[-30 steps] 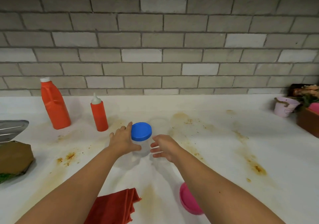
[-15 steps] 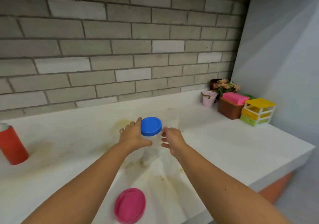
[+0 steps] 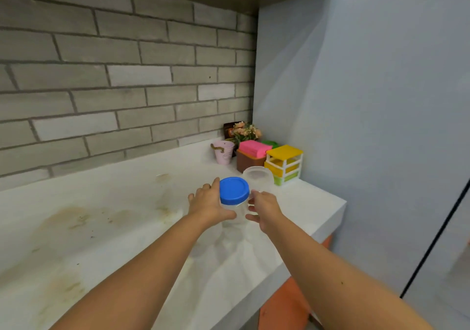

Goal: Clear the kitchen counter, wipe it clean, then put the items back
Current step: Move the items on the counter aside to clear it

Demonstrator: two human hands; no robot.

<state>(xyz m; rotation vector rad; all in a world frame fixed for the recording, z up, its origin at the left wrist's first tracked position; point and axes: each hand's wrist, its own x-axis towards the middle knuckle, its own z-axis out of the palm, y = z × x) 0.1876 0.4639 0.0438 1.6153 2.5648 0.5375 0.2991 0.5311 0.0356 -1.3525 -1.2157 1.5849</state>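
Above the stained counter [image 3: 114, 202], left hand [image 3: 208, 204] wraps the blue-lidded jar [image 3: 234, 190], and right hand [image 3: 265, 209] curls round a clear jar [image 3: 257, 177] just beside it. Best kept upright and landed short of the yellow drawers [image 3: 284, 163], back from the edge.

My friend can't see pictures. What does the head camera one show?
Over a stained white counter, the left hand grips a blue-lidded jar and the right hand a clear jar. Ahead in the corner stand a pink cup, flowers and little yellow drawers.
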